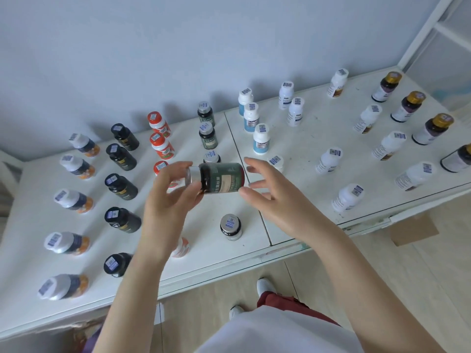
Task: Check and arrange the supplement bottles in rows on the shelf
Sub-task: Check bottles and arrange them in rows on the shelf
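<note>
Fingers (176,166) of the left hand (168,207) curl round the silver cap end of a green supplement bottle (221,180), held sideways at frame centre above the white shelf (305,179). The right hand (275,200) hovers just beside the bottle's base with its fingers spread, loose and gripping nothing. Other bottles (121,187) stand in rows across the shelf.

Glossy bottle (221,180); matt shelf (305,149)

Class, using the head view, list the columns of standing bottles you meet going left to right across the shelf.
White-capped navy-and-orange bottles → black bottles → red-capped bottles → green bottles → light-blue-labelled bottles → other white bottles → gold-capped bottles.
</note>
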